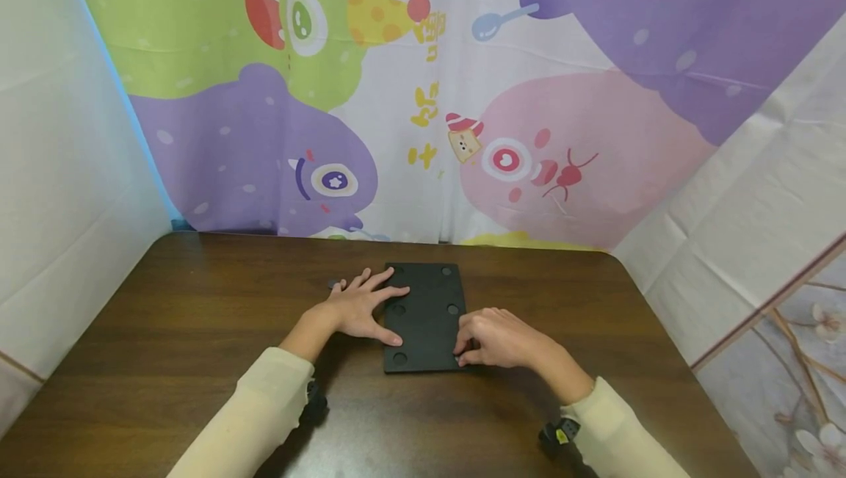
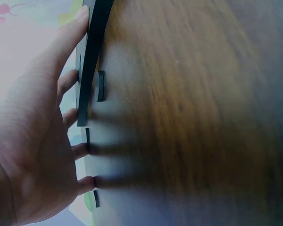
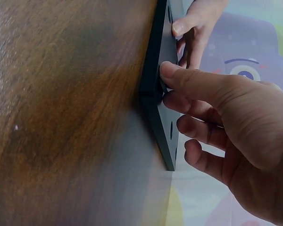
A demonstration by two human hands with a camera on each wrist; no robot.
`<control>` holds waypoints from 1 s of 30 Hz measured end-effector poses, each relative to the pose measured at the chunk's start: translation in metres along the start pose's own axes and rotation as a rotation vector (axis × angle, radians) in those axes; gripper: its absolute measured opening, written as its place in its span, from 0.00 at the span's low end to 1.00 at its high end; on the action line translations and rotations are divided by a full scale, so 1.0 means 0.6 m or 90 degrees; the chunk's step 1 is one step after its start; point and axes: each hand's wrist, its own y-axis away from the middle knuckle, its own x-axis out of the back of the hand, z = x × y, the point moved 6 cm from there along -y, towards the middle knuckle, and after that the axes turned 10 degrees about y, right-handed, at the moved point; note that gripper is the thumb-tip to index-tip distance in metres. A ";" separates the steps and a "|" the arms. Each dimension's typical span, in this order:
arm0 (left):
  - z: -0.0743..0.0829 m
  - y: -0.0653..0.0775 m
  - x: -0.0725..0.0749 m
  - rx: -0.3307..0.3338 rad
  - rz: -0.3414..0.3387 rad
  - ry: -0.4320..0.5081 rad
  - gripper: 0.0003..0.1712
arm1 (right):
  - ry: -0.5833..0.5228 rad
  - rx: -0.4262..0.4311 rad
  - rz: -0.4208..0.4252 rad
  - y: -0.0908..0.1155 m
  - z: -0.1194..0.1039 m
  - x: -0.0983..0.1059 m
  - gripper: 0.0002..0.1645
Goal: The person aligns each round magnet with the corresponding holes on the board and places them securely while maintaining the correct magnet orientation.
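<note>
A flat black board (image 1: 426, 331) with round recesses along its two long sides lies on the table. My left hand (image 1: 360, 310) has its fingers spread; thumb and some fingertips rest on the board's left side, while other fingertips touch the table beyond it. At the near right corner, my right hand (image 1: 497, 337) pinches a small dark disc (image 3: 163, 87) between thumb and index finger, at the board's surface. The fingers partly hide that disc and the recess there. Thin dark pieces, one of them this curved piece (image 2: 101, 86), lie on the table under my left hand.
The brown wooden table (image 1: 198, 360) extends on all sides of the board. Behind it hangs a curtain (image 1: 410, 192) printed with cartoon animals. Pale cloth walls (image 1: 714, 192) flank the table on the left and right.
</note>
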 end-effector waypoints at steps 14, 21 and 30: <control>-0.010 -0.003 -0.003 -0.003 -0.013 0.000 0.62 | -0.001 -0.007 0.005 0.002 0.001 0.000 0.04; -0.009 -0.003 -0.003 -0.004 -0.011 -0.006 0.62 | -0.003 -0.008 0.008 0.004 0.000 0.000 0.04; 0.000 0.000 -0.001 -0.020 0.007 -0.008 0.60 | -0.008 -0.007 0.007 -0.001 0.002 0.000 0.02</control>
